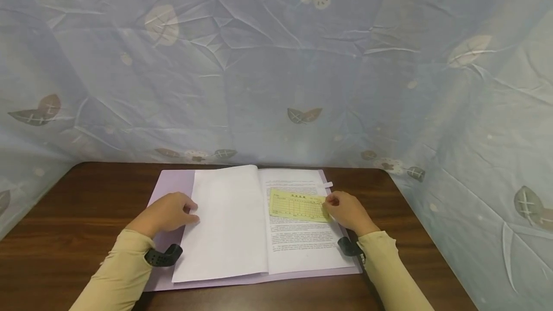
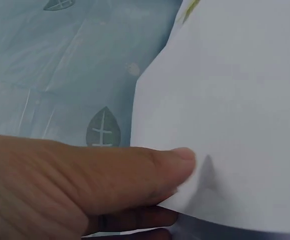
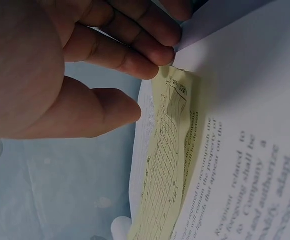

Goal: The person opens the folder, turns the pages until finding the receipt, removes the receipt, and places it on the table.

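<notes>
A pale purple folder (image 1: 174,182) lies spread on the table, holding white papers. My left hand (image 1: 170,212) is at the left edge of the turned white sheet (image 1: 229,224); in the left wrist view its thumb lies on top of the paper and the other fingers go underneath, pinching it. On the printed page (image 1: 302,258) at the right rests a yellow paper slip (image 1: 298,205) with a printed grid. My right hand (image 1: 347,211) is at the slip's right end. In the right wrist view, fingertips (image 3: 147,70) touch its curled corner, while the thumb stays apart.
Beside the printed page a small white tab (image 1: 328,185) sticks out. Dark brown wood forms the tabletop (image 1: 78,215). A pale blue cloth with leaf prints (image 1: 259,85) hangs behind and along the sides. Each wrist wears a black band (image 1: 164,256).
</notes>
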{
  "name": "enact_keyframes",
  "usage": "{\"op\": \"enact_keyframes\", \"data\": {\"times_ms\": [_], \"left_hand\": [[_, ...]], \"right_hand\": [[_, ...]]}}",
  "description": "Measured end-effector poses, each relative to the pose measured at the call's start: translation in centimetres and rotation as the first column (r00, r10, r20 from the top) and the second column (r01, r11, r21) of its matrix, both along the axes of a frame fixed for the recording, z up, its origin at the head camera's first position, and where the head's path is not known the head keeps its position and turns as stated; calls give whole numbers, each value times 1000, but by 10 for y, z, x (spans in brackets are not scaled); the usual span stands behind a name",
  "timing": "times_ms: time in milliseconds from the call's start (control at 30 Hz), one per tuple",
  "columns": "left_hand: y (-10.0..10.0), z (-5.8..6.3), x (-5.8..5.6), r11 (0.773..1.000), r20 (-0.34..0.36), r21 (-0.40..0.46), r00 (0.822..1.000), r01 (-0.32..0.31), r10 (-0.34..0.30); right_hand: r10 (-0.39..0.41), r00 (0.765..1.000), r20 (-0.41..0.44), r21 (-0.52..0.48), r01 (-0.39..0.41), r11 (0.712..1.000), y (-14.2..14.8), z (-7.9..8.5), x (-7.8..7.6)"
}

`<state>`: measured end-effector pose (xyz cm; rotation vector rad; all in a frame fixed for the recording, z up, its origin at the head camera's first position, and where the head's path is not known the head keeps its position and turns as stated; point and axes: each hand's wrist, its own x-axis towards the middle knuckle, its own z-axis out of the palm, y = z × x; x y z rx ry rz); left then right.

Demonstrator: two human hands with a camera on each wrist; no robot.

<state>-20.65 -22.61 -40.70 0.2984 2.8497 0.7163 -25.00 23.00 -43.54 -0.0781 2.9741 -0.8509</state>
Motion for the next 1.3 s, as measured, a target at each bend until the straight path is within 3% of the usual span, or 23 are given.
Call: {"op": "enact_keyframes", "data": {"times_ms": [300,600,867,1033,1300], "left_hand": [[5,-3,0,1000,23,-15,1000,-9,9],[7,-11,1,999,-60,-31,998,25,-27],[10,-12,1,996,-12,-89,1000,9,-11],[10,-11,1,997,-24,-72,1000,7,-9],[3,-14,1,989,-21,-94,993,116,-119]], "right_hand": [[-2,1000,6,1,2,1000,-3,3,4],[-15,1000,4,1,15,1000,-2,2,3],[-13,1000,3,6,13,1000,-2,2,1],[-13,1000,2,9,13,1000,-2,2,0],[-6,1000,15,-11,6,1000,1,2,0]]}}
